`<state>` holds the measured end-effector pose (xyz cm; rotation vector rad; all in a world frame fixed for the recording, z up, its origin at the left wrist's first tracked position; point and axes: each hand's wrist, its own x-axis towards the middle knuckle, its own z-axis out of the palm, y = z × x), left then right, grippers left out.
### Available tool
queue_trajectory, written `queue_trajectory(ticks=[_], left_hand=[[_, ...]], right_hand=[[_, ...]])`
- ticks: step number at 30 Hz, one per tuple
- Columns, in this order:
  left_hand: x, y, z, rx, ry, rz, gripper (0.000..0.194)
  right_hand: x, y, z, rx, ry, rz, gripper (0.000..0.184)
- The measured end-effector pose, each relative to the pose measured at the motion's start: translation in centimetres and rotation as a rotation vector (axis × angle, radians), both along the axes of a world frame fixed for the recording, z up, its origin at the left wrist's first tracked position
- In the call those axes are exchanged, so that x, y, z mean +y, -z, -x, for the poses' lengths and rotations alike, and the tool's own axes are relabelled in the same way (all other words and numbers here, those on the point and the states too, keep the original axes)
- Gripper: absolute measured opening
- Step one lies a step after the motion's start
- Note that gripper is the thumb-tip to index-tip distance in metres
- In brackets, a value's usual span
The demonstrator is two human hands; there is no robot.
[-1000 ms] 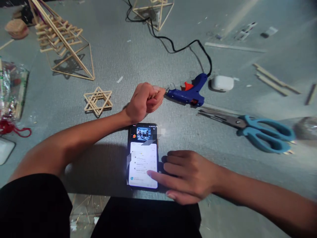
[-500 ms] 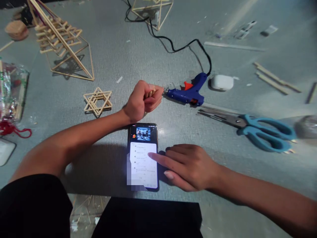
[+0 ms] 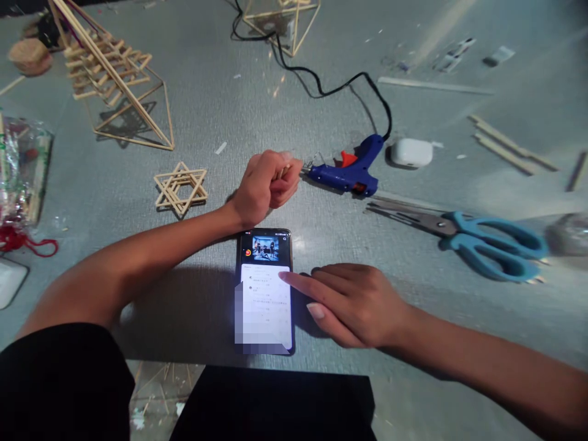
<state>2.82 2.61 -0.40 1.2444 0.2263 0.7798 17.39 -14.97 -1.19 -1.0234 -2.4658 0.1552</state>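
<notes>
A lit phone lies flat on the grey table in front of me. My right hand rests beside it with the index finger stretched onto the screen's upper right; it holds nothing. My left hand is a closed fist just above the phone, gripping thin wooden sticks whose ends show between the fingers. A blue glue gun with a black cord lies right of that fist, its nozzle pointing at it.
Teal-handled scissors lie at the right. A white earbud case sits by the glue gun. A stick star and a stick pyramid stand at the left, loose sticks far right, a plastic bag at the left edge.
My right index finger has slid up the phone screen from its lower part to its upper right. The left fist has stayed in place.
</notes>
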Motion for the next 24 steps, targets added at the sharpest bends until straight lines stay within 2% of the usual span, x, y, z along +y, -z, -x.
queue_trajectory(ticks=[6, 16, 21, 24], left_hand=[[-0.04, 0.03, -0.21, 0.005, -0.027, -0.009, 0.072], [-0.54, -0.42, -0.06, 0.012, -0.054, 0.040, 0.070], [-0.41, -0.10, 0.16, 0.003, -0.052, 0.014, 0.069], [-0.24, 0.24, 0.23, -0.019, -0.052, 0.016, 0.066]], right_hand=[[-0.49, 1.02, -0.22, 0.029, 0.067, 0.009, 0.042], [-0.48, 0.95, -0.45, 0.009, 0.094, 0.018, 0.040], [-0.42, 0.92, -0.46, 0.004, 0.110, 0.018, 0.039], [-0.40, 0.98, -0.56, 0.021, 0.071, 0.011, 0.041]])
